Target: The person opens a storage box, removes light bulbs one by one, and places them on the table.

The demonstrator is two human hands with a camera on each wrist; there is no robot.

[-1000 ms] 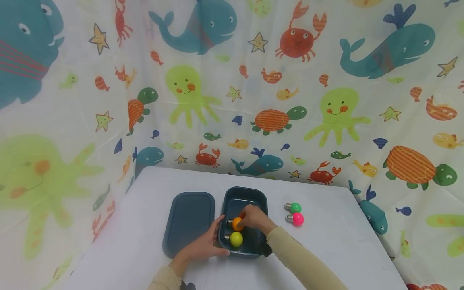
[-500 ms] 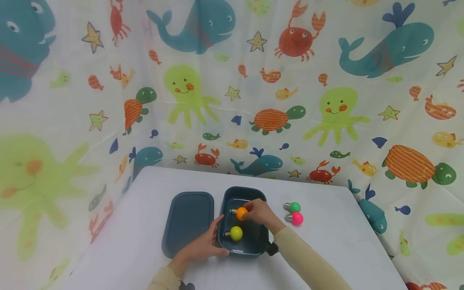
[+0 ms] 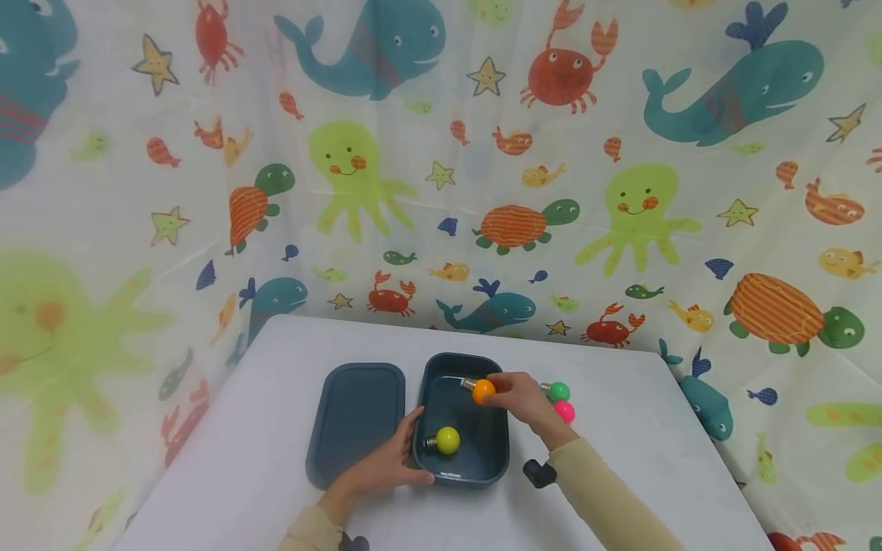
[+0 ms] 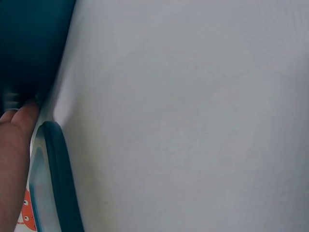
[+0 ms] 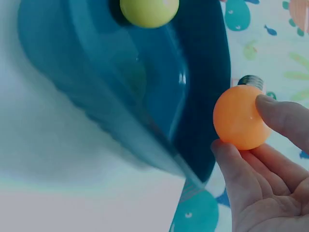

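Between thumb and fingers my right hand [image 3: 521, 394] pinches an orange light bulb [image 5: 243, 117] by its round end, its metal screw base pointing away to the left. It is held above the right part of a dark blue-teal rectangular container [image 3: 475, 467]. Inside that container, near its left wall, lies a yellow light bulb [image 3: 448, 441]. My left hand [image 3: 386, 459] rests against the container's near-left corner, fingers stretched along the left wall and thumb along the front. In the left wrist view, fingertips [image 4: 30, 110] touch the container's outer wall.
A dark blue flat lid [image 3: 360, 417] lies left of the container on the white table [image 3: 586, 490]. Right of the container lie a green bulb [image 3: 559, 392] and a pink bulb [image 3: 564, 412], partly behind my right hand. A sea-animal-print curtain [image 3: 441, 138] surrounds the table.
My right hand has lifted the orange bulb from beside the yellow one and carried it right and away, to the container's right side. My left hand has stayed at the container.
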